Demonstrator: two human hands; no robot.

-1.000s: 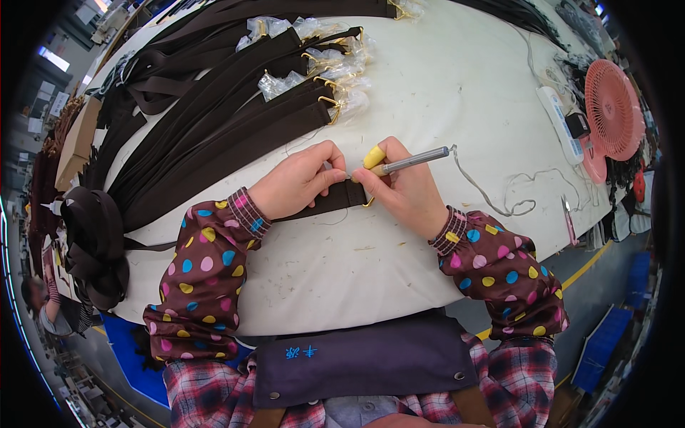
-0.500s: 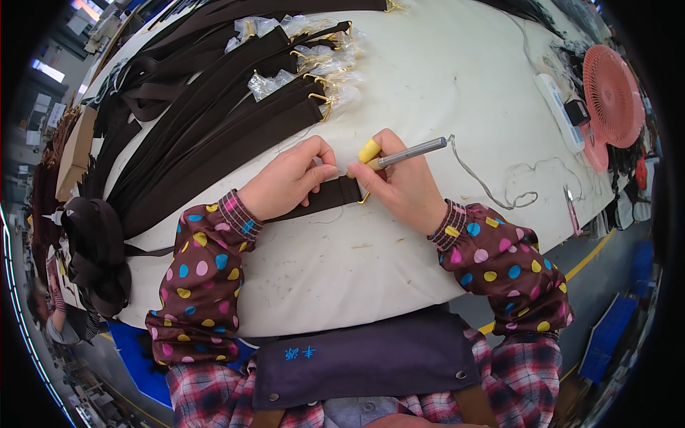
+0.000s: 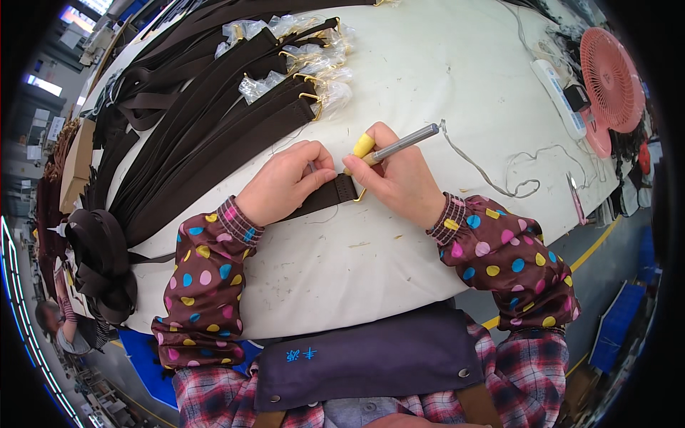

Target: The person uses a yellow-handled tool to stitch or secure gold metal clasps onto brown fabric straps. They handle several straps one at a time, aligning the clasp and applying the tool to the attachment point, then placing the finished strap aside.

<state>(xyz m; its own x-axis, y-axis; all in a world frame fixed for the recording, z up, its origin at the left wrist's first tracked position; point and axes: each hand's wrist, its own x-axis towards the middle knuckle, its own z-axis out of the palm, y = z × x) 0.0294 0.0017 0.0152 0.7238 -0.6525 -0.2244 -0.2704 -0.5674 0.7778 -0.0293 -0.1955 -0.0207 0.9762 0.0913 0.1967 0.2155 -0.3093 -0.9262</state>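
My left hand (image 3: pixel 284 182) presses flat on a dark brown strap (image 3: pixel 330 195) that lies across the white table (image 3: pixel 399 242). My right hand (image 3: pixel 399 178) grips a slim corded metal tool with a yellow grip (image 3: pixel 389 148), its tip down at the strap's end beside a gold buckle (image 3: pixel 360 195). The tool's grey cord (image 3: pixel 492 175) trails off to the right. Both forearms wear brown sleeve covers with coloured dots.
A pile of brown straps with gold buckles in clear plastic wraps (image 3: pixel 285 78) lies at the upper left. A pink fan (image 3: pixel 610 75) and a white power strip (image 3: pixel 556 85) stand at the right. Small snips (image 3: pixel 575 200) lie near the right edge.
Both hands stay on the strap end. The tool has tilted slightly and the hands shifted a little toward the strap's tip.
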